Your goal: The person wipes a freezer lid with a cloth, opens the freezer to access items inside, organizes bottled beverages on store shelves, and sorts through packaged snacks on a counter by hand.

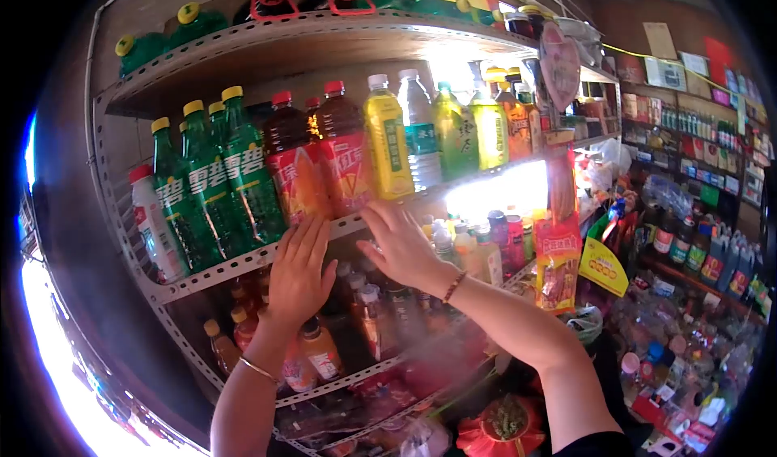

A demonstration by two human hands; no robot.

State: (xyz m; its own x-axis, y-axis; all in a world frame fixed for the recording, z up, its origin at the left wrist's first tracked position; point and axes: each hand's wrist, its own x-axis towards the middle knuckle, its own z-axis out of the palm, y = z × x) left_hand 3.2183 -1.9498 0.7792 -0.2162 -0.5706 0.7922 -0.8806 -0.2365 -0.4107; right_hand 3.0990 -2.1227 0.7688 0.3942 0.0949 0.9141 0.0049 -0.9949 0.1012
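Observation:
My left hand (301, 272), with a bangle at the wrist, reaches up to the shelf edge, its fingers stretched out in front of a red-labelled iced tea bottle (293, 170). Just to the right, my right hand (409, 248) has its fingers extended below another red-labelled iced tea bottle (344, 145). Whether the fingertips touch the bottles or only the shelf rim (212, 272), I cannot tell. Left of them stand several green soda bottles (243, 174) with yellow caps. A yellow drink bottle (388, 137) and a clear water bottle (419, 133) stand to the right.
Large bottles lie on the upper shelf (324, 26). Smaller drink bottles (322, 352) fill the shelf below. Red snack packets (558, 263) hang at the rack's right end. Goods-laden shelves (696, 125) line the far wall. A red container (503, 429) sits low in front.

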